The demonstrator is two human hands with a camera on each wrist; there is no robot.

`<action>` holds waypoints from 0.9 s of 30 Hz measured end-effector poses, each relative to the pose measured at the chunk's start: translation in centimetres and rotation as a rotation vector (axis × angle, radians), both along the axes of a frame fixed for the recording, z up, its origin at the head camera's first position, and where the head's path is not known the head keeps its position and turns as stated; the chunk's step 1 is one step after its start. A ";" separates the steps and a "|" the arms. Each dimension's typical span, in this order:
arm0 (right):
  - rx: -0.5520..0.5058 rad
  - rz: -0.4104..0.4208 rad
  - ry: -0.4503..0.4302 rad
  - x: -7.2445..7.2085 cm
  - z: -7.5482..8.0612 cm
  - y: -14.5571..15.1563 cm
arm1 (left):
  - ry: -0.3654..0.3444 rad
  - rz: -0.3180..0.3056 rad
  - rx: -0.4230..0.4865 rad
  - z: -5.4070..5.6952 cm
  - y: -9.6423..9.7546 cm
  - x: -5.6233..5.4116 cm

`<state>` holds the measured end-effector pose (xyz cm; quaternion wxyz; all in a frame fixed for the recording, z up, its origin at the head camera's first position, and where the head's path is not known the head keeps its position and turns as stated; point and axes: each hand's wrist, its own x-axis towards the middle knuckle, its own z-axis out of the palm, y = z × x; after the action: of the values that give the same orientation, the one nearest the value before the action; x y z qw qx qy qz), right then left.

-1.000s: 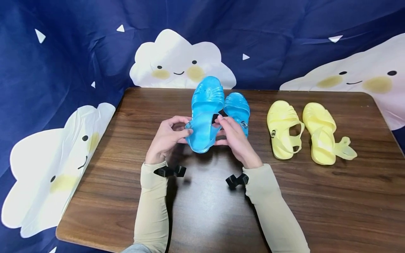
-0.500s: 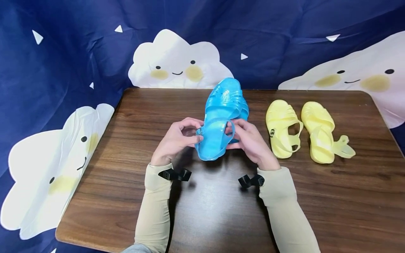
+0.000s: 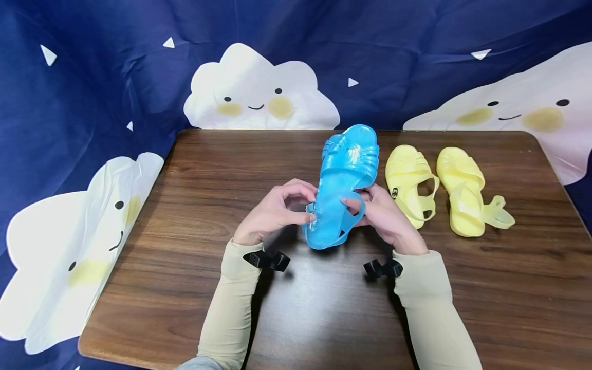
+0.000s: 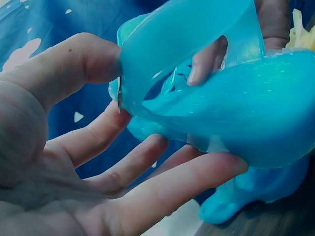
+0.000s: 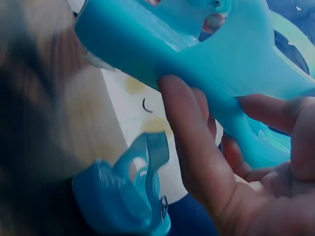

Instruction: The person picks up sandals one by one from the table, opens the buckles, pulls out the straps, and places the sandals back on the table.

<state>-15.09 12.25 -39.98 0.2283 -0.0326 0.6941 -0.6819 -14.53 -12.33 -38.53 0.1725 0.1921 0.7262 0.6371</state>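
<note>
A translucent blue jelly sandal [image 3: 333, 205] is held up above the table between both hands, toe pointing away. My left hand [image 3: 277, 209] pinches its buckle side near the heel, thumb on the buckle [image 3: 310, 207], with the other fingers under the sole, as the left wrist view shows. On the opposite side my right hand [image 3: 388, 216] grips the sandal's edge by the ankle strap, its fingers beneath the sole [image 5: 197, 73]. A second blue sandal [image 5: 118, 196] stands lower, seen in the right wrist view; in the head view the held one mostly hides it.
Two yellow jelly sandals, the left one [image 3: 407, 169] and the right one [image 3: 464, 210] with its strap spread out, lie on the brown wooden table [image 3: 208, 169] to the right. Behind it hangs a dark blue cloth [image 3: 370, 41] with clouds.
Both hands have carried the blue sandal to the right and slightly nearer, tilting its toe rightward. It now covers the second blue sandal. The yellow sandals stay in place.
</note>
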 end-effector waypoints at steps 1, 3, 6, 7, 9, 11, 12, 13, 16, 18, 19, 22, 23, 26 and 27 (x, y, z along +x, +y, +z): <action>0.013 0.005 0.006 0.1 -0.1 0.2 | -0.002 -0.011 -0.006 -0.1 0.2 0.0; 0.035 0.022 0.019 0.3 -0.2 0.7 | -0.007 -0.029 -0.021 -0.2 0.5 0.0; 0.062 0.043 0.033 0.7 -0.3 1.3 | -0.011 -0.053 -0.046 -0.2 1.1 0.1; 0.069 0.046 0.036 0.9 -0.4 1.5 | -0.008 -0.060 -0.054 -0.2 1.4 0.2; 0.093 0.047 0.041 1.1 -0.4 2.0 | -0.008 -0.077 -0.071 -0.3 1.8 0.2; 0.127 0.046 0.047 1.4 -0.5 2.4 | -0.008 -0.088 -0.091 -0.5 2.3 0.3; 0.139 0.049 0.049 1.5 -0.5 2.7 | -0.010 -0.094 -0.101 -0.5 2.5 0.4; 0.150 0.054 0.052 1.7 -0.5 2.9 | -0.013 -0.103 -0.108 -0.6 2.8 0.5; 0.175 0.071 0.052 2.1 -0.4 3.7 | -0.032 -0.126 -0.149 -0.7 3.6 0.7; 0.182 0.084 0.055 2.5 -0.4 4.3 | -0.042 -0.153 -0.186 -0.8 4.0 0.8; 0.188 0.089 0.054 2.6 -0.5 4.5 | -0.045 -0.170 -0.204 -0.9 4.2 0.9; 0.202 0.107 0.058 3.2 -0.7 5.1 | -0.033 -0.224 -0.249 -1.1 4.5 0.9; 0.208 0.111 0.057 3.4 -0.9 5.3 | -0.030 -0.242 -0.252 -1.2 4.6 0.9; 0.247 0.127 0.049 3.8 -1.1 5.7 | -0.011 -0.292 -0.259 -1.4 4.7 1.0; 0.258 0.134 0.044 3.9 -1.2 5.8 | -0.009 -0.308 -0.262 -1.5 4.8 1.0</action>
<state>-11.18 18.07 -41.14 0.2603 -0.0644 0.7771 -0.5694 -13.53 -7.54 -40.02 0.2947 0.2737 0.7642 0.5042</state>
